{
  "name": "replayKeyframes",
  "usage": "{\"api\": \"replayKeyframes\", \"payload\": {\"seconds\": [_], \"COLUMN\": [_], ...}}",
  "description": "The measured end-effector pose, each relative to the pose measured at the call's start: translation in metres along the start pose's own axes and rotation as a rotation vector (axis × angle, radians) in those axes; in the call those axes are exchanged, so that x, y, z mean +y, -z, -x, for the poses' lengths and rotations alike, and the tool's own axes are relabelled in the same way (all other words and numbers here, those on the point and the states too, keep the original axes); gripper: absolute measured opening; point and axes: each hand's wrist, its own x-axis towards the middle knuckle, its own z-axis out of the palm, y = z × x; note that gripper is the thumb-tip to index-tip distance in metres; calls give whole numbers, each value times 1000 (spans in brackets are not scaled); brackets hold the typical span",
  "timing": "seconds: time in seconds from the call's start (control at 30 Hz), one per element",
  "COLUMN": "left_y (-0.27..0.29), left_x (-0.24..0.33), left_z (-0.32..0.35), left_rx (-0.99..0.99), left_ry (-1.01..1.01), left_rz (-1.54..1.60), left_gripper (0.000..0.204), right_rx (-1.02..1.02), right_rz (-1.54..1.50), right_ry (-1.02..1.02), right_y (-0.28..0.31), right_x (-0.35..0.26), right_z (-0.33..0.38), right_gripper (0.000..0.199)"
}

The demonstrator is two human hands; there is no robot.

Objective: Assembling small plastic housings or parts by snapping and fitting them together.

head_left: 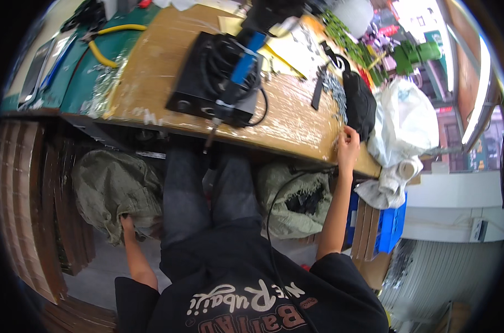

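Reaching down below the bench's near edge, the left hand (pixel 127 223) is pushed into the mouth of an olive-green sack (pixel 110 191) that slumps on the floor beside the person's left knee; its fingers are buried in the cloth, so whether they are spread or curled round something cannot be told. That forearm hangs almost straight, elbow close to the body. Stacked brown cardboard sheets (pixel 36 211) stand just left of the sack and leave only a narrow strip of floor between them.

The right hand (pixel 349 145) is raised to the bench's (pixel 296 125) near right corner, arm stretched up and forward, fingers bent and seemingly pinching at small metal parts (pixel 335 91) strewn there, though the view is too small to be sure. Just beyond it lies a black bag (pixel 360 102), and a white plastic bag (pixel 404 125) hangs off the right edge. A second sack (pixel 296 202) holding dark pieces sits under that corner, next to a blue crate (pixel 390 225).

At the middle of the bench a black box (pixel 207 83) carries a coiled cable and a blue-handled power tool (pixel 238 77) whose tip overhangs the near edge above the knees. Bare, tape-covered wood lies open between box and right hand. Yellow-handled pliers (pixel 105 41) rest at the far left.
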Motion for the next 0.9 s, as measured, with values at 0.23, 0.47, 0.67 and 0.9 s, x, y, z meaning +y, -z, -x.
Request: {"api": "replayKeyframes", "payload": {"seconds": [0.23,0.47,0.67,0.9], "left_y": [0,-19,-32,13], "left_x": [-81,-87,-27,44], "left_z": [-38,-71,-75,25], "left_rx": [118,-34,4,18], "left_ry": [611,879,660,315], "left_rz": [1271,872,363,-293], "left_gripper": [29,23,23,24], "right_rx": [95,62,15,63], "right_rz": [53,111,127,131], "right_ry": [33,-27,-27,24], "right_y": [-32,-23,-29,-22], "right_x": [22,-6,-2,2], "right_z": [-11,-3,-9,-14], "right_gripper": [24,24,25,20]}}
